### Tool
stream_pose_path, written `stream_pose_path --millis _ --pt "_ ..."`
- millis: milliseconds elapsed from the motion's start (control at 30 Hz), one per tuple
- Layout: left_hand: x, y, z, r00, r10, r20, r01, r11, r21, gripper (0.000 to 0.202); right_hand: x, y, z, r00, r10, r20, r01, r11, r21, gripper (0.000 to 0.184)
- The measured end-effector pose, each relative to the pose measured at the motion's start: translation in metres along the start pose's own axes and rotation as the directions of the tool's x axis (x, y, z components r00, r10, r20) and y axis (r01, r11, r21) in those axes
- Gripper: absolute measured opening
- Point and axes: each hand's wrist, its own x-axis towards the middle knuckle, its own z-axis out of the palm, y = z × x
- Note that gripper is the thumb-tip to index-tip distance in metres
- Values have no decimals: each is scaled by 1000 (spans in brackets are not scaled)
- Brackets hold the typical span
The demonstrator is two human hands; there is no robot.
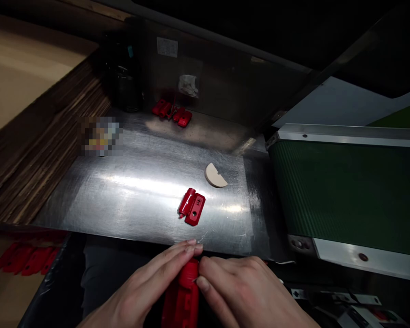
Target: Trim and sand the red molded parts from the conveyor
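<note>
Clamping red part (188,273) with fingers of left hand (146,287) and right hand (242,284), just off bench's (130,200) near edge. Leaving room between bench's left-edge brown stack (48,155) and right-edge green conveyor (355,196).

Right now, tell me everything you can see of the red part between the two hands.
The red part looks like moulded plastic, red throughout, with a rounded upper end and a longer body with stepped edges below it. It points away from the wearer, in front of the near edge of the metal table. The left hand and right hand meet around its upper end, hiding some of it. The picture's bottom edge cuts off the rest.
</note>
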Motion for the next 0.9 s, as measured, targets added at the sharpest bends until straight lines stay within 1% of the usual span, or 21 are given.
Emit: stream_pose_path --millis 100,167,400,600,733,833,900 --pt "1 -1 -2 1000 19 23 -19 1000 -7 85 0 1 0 1000 3 -3 -3 1000 -7 22" --pt "1 -2 -3 999 22 33 -22 1000 -11 89 0 2 1 1000 -1 -5 1 1000 -7 24" --pt "1 -1 -3 998 10 56 -10 1000 -11 94 -2 4 5 1000 -6 -1 6 1000 10 46" --pt "7 -4 -7 995 43 92 -41 999 -18 106 -4 0 2 998 -25 -49 24 999 -23 51" --pt "9 -6 -8 992 34 119 -32 999 -20 100 -4 -1 0 999 -4 -37 4 1000 10 47" --pt "9 -4 -7 994 23 109 -19 999 -40 104 -3 1 -1 999 50 5 -51 993 104 37" --pt "7 -2 -6 995 22 96 -18 999 -42 103 -4 3 -1 997 68 33 -72 986 153 31"
